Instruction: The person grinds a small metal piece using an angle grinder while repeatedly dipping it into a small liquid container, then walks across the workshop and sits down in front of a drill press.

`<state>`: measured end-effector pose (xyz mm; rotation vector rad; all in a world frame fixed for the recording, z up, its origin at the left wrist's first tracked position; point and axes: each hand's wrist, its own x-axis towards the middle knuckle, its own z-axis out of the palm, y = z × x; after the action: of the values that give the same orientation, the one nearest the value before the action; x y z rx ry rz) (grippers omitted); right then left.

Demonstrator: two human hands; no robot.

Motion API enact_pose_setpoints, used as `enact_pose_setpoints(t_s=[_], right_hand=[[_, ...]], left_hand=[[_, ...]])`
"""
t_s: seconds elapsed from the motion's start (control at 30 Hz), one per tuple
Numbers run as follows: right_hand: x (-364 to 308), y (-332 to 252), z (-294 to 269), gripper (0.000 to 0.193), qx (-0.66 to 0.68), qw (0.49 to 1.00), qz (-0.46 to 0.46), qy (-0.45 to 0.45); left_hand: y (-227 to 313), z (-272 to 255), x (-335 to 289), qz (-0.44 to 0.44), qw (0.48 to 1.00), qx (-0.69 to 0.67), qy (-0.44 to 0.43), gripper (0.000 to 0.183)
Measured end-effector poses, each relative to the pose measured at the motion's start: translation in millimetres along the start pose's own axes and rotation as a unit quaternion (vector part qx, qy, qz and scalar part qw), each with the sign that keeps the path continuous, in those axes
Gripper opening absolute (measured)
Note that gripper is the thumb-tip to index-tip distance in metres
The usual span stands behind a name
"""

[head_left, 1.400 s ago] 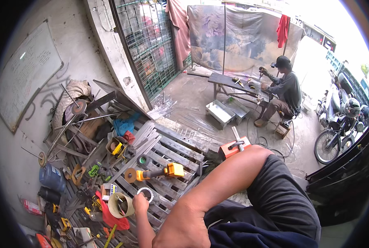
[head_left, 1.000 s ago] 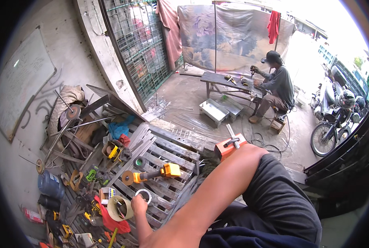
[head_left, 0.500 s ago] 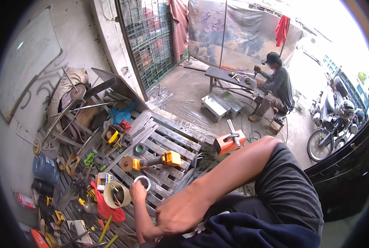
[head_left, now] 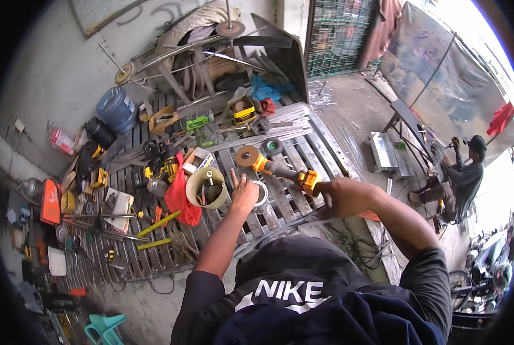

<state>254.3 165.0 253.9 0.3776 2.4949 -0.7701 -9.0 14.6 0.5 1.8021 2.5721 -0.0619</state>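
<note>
My left hand (head_left: 244, 194) is open, its fingers stretched out on the slatted table between a cream bucket (head_left: 195, 192) of small tools and a round white-rimmed thing (head_left: 264, 195). I cannot tell whether the latter is a cup or a ring. To the right, my right hand (head_left: 346, 196) hangs at the battery end of a yellow cordless angle grinder (head_left: 277, 169). Its fingers look loosely apart and partly hidden; contact with the battery is unclear. The grinder lies on the slats, its brown disc (head_left: 247, 156) toward the left.
A red cloth (head_left: 179, 198) and yellow bars (head_left: 159, 223) lie left of the bucket. Beyond are a green power tool (head_left: 198, 122), a blue water jug (head_left: 117, 109) and metal strips (head_left: 283, 122). A co-worker (head_left: 464, 178) sits at a bench at right.
The view has swung left. My left hand has let go of the white-rimmed thing and stretched its fingers. My right arm has moved from across my body out to the grinder's battery end.
</note>
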Motion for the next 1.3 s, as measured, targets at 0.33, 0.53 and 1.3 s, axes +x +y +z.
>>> enact_pose_setpoints(t_s=[0.33, 0.53, 1.3], right_hand=[[232.7, 91.8, 75.7, 0.060, 0.020, 0.965, 0.140, 0.220], [302.8, 97.6, 93.2, 0.060, 0.027, 0.977, 0.185, 0.101], [-11.5, 137.9, 85.6, 0.067, 0.343, 0.868, 0.139, 0.330]], left_hand=[[-47.5, -56.4, -64.6, -0.174, 0.790, -0.558, 0.183, 0.017], [-63.6, -60.9, -80.9, -0.204, 0.503, -0.837, 0.075, 0.017], [-20.1, 9.4, 14.0, 0.118, 0.993, 0.008, -0.022, 0.024]])
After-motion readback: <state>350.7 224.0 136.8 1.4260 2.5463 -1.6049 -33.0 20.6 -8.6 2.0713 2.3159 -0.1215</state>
